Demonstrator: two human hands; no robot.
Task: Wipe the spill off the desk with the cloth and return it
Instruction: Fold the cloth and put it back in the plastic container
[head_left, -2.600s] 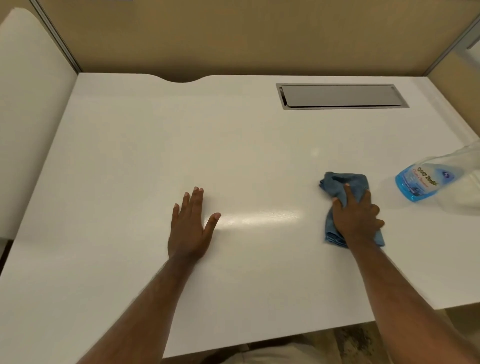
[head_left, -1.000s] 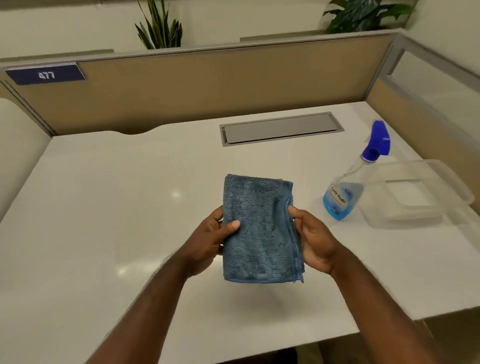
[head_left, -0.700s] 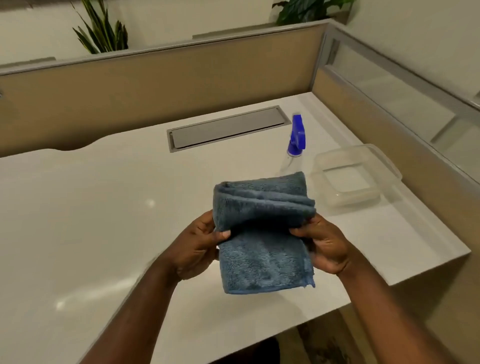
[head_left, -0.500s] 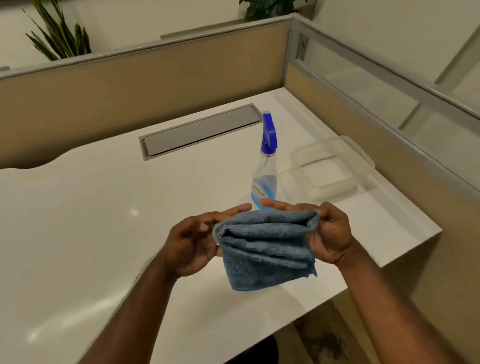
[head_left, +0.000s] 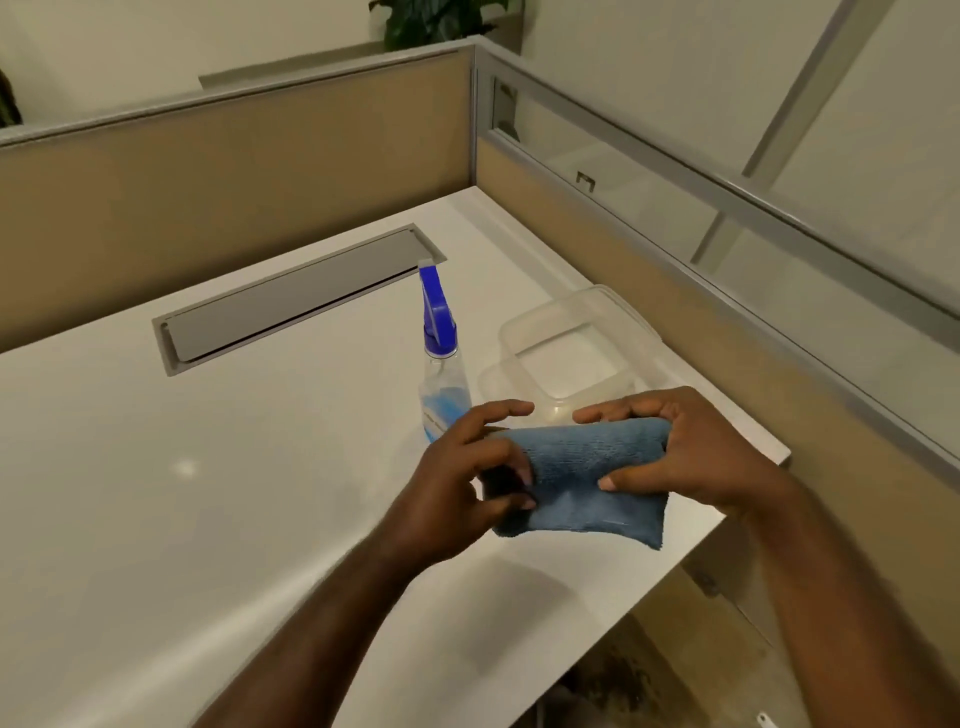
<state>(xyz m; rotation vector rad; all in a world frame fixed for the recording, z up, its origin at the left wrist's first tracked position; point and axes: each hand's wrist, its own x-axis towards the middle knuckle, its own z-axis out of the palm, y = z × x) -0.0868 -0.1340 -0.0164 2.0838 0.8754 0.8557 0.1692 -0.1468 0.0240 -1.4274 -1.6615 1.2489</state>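
The desk (head_left: 218, 499) looked dry, and both hands, left (head_left: 457, 493) and right (head_left: 696, 457), gripped the folded cloth (head_left: 587, 483) near the right edge, not yet put back.

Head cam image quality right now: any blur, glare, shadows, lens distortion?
Head view: motion blur smears the left hand, worst at its fingers; the right hand and cloth are sharper. A small glare spot and a broad sheen lie on the desk. A soft shadow falls below the cloth. Wide-angle tilt skews the partition lines.
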